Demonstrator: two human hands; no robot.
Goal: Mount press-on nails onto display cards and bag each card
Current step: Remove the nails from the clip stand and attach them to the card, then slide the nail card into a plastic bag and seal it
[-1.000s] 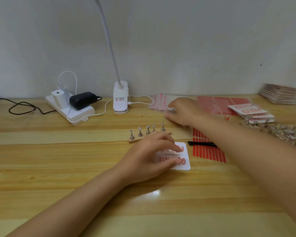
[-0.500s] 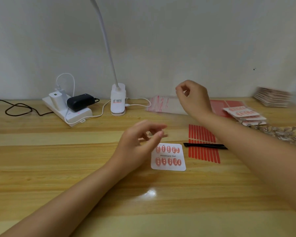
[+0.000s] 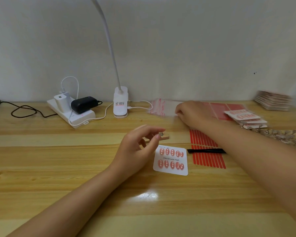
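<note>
1. Head camera view: your left hand [image 3: 137, 151] hangs above the wooden table [image 3: 58, 168], just left of the display card [image 3: 170, 160]. Its fingers are loosely curled, thumb and forefinger near each other, and grip nothing visible.
2. Your right hand [image 3: 193, 115] reaches to the back of the table and rests on the stack of clear bags [image 3: 162, 108] with red-printed edges. The fingers are bent down onto the top bag; you cannot tell from this blurred view whether they pinch it.
3. The display card lies flat on the table, between your forearms. It carries two rows of pink press-on nails [image 3: 172, 152] and the print "Handmade Nail".
4. A wooden nail stand [image 3: 163, 138] lies behind the card, mostly hidden by your left hand.
5. A red adhesive strip sheet [image 3: 205, 159] lies just right of the card, with a black tool [image 3: 205, 151] laid across it.
6. Finished bagged cards [image 3: 244, 116] sit at the right rear; a further stack of cards [image 3: 272, 100] stands against the wall.
7. A clip lamp [image 3: 120, 103], a white power strip [image 3: 72, 115] and a black adapter [image 3: 84, 104] occupy the rear left.
</note>
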